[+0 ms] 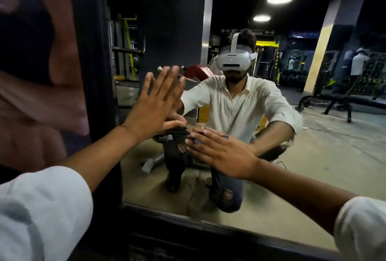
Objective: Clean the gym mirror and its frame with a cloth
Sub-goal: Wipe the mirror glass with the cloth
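both hands are flat on the mirror (313,156), at the centre of the picture. the left hand (154,104) stands upright with straight fingers, slightly fanned, palm against the glass, holding nothing. the right hand (223,152) lies just below and to the right of it, fingers straight and pointing left, pressing a dark cloth (178,132) to the glass. most of the cloth is hidden under the fingertips, and a crumpled edge pokes out just below the left thumb.

my read on progress: the wipe is under way on the lower middle of the glass, with the left hand bracing while the right one works. the glass around the hands gives back a sharp view with no smears i can make out (though the dim light would hide fine streaks, so i cannot call any patch finished). the dark frame (208,229) runs up the left of the picture and along the bottom, and the cloth is well apart from it, so the frame looks like work left to do. the top of the mirror is out of the picture, so its state cannot be told.
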### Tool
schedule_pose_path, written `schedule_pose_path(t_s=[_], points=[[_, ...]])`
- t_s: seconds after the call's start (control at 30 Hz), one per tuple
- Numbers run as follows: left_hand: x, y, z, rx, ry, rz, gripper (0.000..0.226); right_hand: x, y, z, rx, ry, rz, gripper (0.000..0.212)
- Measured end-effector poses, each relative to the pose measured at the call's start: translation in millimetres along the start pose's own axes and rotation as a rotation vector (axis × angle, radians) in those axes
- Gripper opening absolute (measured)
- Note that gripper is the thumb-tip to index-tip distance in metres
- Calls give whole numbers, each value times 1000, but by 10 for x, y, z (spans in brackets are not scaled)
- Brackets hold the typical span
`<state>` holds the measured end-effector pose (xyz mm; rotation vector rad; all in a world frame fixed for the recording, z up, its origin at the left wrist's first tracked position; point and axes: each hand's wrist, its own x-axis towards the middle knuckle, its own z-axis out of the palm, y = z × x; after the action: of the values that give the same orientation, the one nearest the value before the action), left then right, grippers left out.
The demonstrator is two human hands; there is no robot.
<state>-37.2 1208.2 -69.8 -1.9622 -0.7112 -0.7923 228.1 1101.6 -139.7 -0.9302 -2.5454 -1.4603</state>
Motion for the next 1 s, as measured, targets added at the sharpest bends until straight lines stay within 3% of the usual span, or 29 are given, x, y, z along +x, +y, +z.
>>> schedule_pose_path(t_s=[0.1,0.23,0.37,0.47,0.6,0.7,0.77,0.9,0.93,1.0], points=[[-23,29,-28,-2,-5,-17,123,-2,122,-143,-89,-16,-35,63],[38,68,-83,-102,48,-42,115,-43,323,-464,-92,57,366,62],[473,-24,-193,-192,222,-44,79,-121,369,-491,-123,-74,201,64],[1028,-45,-245,-125,297,41,80,-77,626,-719,-188,-48,183,64],[1336,92,-136,-164,398,-4,85,19,1279,-1314,-138,290,701,69],[1318,88,-74,-195,423,11,85,222,1482,-1510,-83,564,981,57],[1317,74,-95,-223,453,13,82,391,1398,-1380,-123,475,936,63],[1316,69,-50,-247,477,21,81,389,1454,-1378,-182,60,514,69],[1317,64,-36,-244,485,21,82,384,1601,-1478,-206,64,501,69],[1332,63,-22,-248,507,18,82,413,1890,-1692,-211,272,701,62]])
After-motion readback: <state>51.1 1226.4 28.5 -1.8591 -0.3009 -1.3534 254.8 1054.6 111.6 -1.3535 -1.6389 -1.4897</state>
